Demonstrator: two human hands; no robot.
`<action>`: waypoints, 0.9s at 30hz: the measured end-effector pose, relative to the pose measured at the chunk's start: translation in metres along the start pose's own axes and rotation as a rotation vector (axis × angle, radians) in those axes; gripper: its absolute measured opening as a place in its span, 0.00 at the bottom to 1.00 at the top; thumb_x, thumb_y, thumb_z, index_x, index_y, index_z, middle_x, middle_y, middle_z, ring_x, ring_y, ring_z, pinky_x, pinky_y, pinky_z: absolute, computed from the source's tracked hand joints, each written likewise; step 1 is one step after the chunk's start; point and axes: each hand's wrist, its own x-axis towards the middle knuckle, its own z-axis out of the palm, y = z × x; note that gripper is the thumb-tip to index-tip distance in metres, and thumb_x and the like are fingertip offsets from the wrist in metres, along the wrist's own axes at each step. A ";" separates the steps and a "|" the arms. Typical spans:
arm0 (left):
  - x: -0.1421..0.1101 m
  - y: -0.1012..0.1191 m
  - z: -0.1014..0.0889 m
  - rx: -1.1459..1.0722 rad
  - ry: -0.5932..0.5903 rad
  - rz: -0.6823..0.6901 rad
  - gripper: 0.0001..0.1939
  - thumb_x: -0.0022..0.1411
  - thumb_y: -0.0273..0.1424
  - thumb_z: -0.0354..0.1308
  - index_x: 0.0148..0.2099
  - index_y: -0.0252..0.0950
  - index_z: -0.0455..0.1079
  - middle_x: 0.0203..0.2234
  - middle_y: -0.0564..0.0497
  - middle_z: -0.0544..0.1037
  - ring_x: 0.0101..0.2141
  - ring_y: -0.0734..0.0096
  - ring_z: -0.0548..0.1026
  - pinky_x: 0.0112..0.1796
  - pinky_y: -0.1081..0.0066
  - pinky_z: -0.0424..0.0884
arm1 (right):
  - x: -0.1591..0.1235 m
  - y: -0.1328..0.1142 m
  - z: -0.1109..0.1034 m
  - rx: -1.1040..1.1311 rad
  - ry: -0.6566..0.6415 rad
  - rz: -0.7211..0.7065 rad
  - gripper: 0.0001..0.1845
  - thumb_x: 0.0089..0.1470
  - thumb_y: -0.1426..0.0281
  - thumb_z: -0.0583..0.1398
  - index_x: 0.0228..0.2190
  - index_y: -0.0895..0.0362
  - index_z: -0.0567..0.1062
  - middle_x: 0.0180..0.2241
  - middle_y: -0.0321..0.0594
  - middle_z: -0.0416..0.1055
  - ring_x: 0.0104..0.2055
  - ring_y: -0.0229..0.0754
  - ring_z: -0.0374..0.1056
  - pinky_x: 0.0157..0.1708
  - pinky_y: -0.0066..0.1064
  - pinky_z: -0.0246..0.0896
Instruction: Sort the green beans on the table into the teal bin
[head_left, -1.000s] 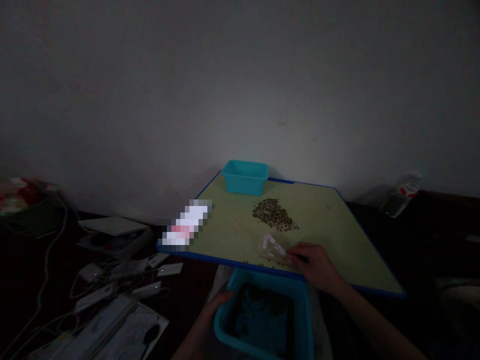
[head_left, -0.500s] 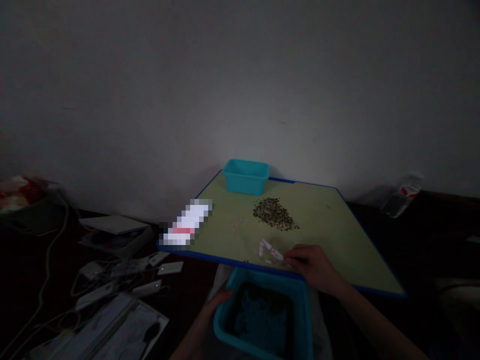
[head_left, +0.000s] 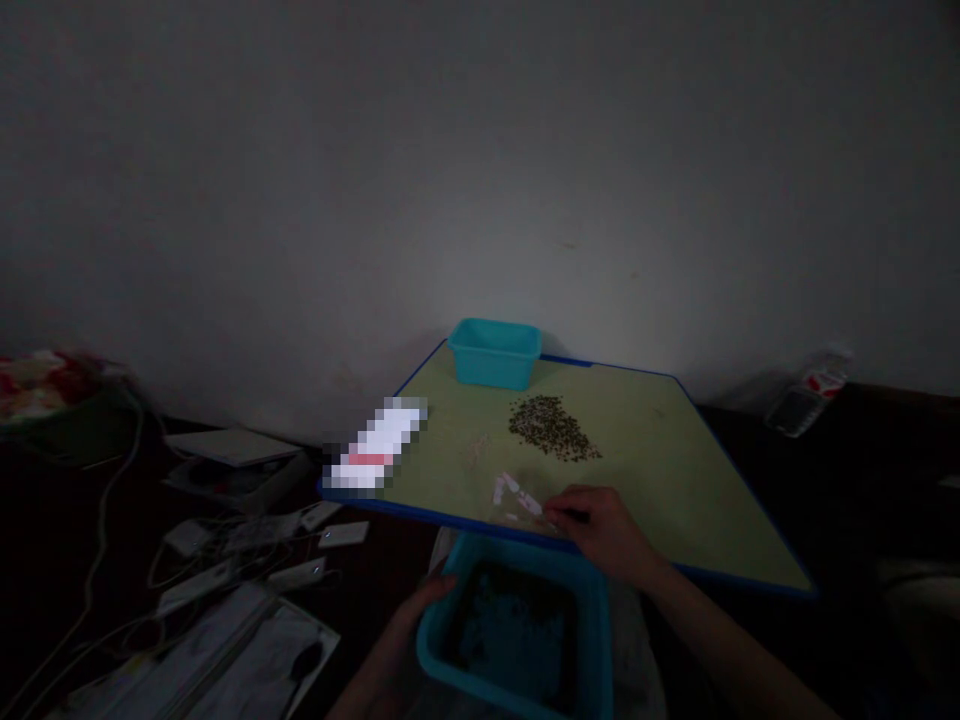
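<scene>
My left hand (head_left: 416,612) holds the left rim of a blue plastic tub (head_left: 596,640), its thumb over the edge. The tub sits below the table's front edge, with small dark bits lying inside. My right hand (head_left: 596,527) pinches the right end of a see-through plastic bag (head_left: 517,495) with pinkish-white markings or pieces, low over the table's front edge. Beyond it, a pile of small dark bits (head_left: 551,425), mixed with paler ones, lies on the yellowish table (head_left: 645,440). A few pale bits (head_left: 478,450) lie left of the pile.
A second blue tub (head_left: 493,368) stands at the table's back edge. A bright, pixelated phone-like screen (head_left: 379,445) lies at the left edge. White cables and power strips (head_left: 292,575) crowd the floor at left. A clear package (head_left: 810,395) leans by the wall at right.
My right hand and the bag have moved a little to the left. The near tub and my left hand have also shifted slightly left.
</scene>
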 end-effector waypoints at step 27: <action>-0.001 -0.005 0.010 0.031 0.074 -0.007 0.31 0.59 0.35 0.60 0.63 0.31 0.64 0.33 0.40 0.86 0.38 0.46 0.83 0.44 0.53 0.73 | 0.036 0.116 -0.088 -0.199 0.329 0.233 0.15 0.54 0.64 0.59 0.39 0.54 0.83 0.37 0.42 0.81 0.38 0.48 0.77 0.40 0.35 0.70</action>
